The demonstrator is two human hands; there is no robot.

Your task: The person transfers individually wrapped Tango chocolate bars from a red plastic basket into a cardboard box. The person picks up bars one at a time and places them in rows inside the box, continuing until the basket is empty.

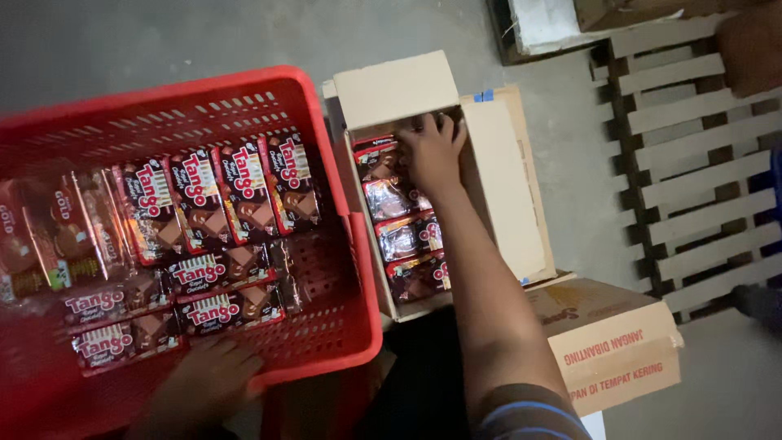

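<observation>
Two hands, right hand in cardboard box, glossy packets

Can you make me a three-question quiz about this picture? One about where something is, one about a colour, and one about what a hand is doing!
1. Where is the right hand?
A. in the cardboard box
B. on the wooden pallet
C. on the floor

2. What colour is the plastic crate?
A. blue
B. red
C. green

3. What is the left hand doing?
A. waving in the air
B. holding a cup
C. resting at the crate's near edge

Answers: 1 A, its fingers reach among the wafer packs in the box. 2 B, its walls are bright red. 3 C, it lies against the near rim.
</observation>
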